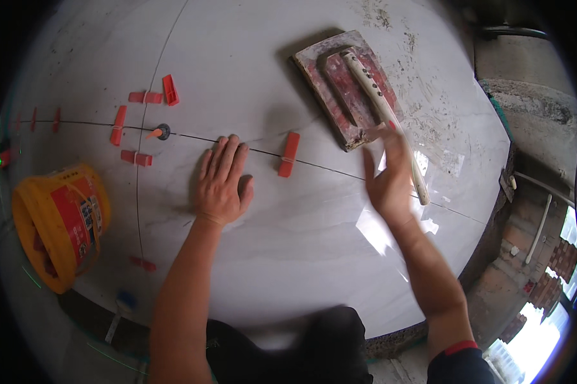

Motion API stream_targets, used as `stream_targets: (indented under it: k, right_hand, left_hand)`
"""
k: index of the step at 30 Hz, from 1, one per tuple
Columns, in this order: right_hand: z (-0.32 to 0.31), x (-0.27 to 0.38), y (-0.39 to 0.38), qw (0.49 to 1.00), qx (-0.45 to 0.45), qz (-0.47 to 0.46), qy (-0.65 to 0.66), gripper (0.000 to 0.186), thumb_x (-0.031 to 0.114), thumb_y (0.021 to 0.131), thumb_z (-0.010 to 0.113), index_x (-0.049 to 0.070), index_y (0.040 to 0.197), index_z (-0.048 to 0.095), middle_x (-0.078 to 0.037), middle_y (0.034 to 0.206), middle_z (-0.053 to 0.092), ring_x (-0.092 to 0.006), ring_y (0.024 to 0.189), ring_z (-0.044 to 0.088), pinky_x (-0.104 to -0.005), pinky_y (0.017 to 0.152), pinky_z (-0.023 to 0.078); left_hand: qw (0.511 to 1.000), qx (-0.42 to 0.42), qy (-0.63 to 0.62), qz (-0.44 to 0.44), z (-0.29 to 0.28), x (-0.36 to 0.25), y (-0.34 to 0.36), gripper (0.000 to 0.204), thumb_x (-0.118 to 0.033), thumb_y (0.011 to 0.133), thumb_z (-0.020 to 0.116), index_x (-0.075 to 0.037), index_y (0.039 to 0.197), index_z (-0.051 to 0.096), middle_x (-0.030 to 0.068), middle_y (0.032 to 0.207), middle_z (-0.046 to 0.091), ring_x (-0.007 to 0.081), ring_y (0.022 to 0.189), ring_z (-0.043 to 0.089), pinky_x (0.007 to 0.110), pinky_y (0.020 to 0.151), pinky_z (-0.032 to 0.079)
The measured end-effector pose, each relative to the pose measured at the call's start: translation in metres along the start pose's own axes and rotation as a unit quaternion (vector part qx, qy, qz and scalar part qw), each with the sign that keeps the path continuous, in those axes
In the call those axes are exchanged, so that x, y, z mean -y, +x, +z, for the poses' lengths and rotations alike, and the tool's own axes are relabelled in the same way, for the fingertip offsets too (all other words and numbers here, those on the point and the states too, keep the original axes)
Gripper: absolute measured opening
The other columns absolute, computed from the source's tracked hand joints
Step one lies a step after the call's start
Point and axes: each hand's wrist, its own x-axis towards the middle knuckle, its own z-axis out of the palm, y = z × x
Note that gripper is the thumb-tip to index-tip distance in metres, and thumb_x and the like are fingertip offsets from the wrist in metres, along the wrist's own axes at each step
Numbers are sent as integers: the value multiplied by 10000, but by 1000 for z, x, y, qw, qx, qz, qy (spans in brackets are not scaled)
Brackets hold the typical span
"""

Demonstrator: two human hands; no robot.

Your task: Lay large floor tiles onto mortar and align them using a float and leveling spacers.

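My left hand (224, 182) lies flat on the pale marbled floor tile (288, 243), its fingertips at the dark joint line between tiles. My right hand (390, 176) hovers near the lower end of a worn red-and-grey float (333, 83), thumb and fingers apart and a little blurred. A long off-white bar with dark dots (375, 89) lies over the float and runs down beside my right hand; whether the fingers touch it is unclear. Between my hands, a red wedge (288, 155) sits across the joint.
More red wedges (117, 126) surround the tile crossing, by a round dark piece with an orange stem (162, 132). A yellow bucket (64, 224) with red pieces inside stands at left. A blue-headed tool (126, 299) lies past the near tile edge. Rough ground (525, 224) borders the right side.
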Motion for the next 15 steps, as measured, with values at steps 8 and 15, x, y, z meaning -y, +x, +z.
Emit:
stream_targets:
  k: [8, 15]
  right_hand:
    - [104, 27, -57, 996, 69, 9, -51, 778, 427, 1023, 579, -18, 1613, 337, -211, 1696, 314, -396, 1583, 267, -541, 1290, 178]
    - [121, 46, -118, 996, 84, 32, -28, 822, 483, 1018, 558, -10, 1628, 313, -210, 1701, 309, -387, 1587, 266, -524, 1293, 193]
  left_hand:
    - [997, -11, 68, -40, 11, -5, 22, 826, -458, 1032, 530, 31, 1643, 262, 218, 1729, 244, 379, 1609, 213, 512, 1299, 171]
    - [985, -67, 145, -66, 29, 14, 121, 790, -511, 1070, 449, 2, 1647, 277, 184, 1737, 243, 352, 1619, 187, 491, 1313, 142]
